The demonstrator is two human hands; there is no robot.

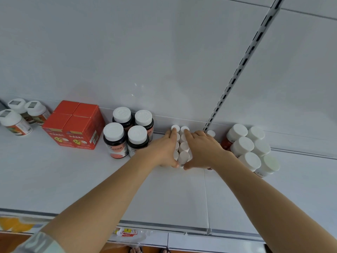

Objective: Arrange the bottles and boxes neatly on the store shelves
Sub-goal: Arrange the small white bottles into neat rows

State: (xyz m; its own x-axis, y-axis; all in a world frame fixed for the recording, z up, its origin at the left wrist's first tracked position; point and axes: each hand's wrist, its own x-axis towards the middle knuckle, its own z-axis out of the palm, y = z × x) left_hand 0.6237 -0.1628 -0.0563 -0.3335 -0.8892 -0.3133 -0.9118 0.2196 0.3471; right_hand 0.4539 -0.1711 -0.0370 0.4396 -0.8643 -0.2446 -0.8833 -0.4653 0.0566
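Flanking small white-capped bottles point(183, 147) (two rows): left hand point(163, 152), right hand point(203, 149).

Both bare arms reach forward, nearly straight. The left hand point(162, 152) and right hand point(202, 150) face each other, fingers extended, thumbs almost meeting at the near side.

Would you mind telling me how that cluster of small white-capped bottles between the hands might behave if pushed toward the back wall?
The small white-capped bottles look slim and tall, so single ones probably tip easily. Pressed between the left hand and right hand, they should slide together. The smooth shelf likely offers little grip.
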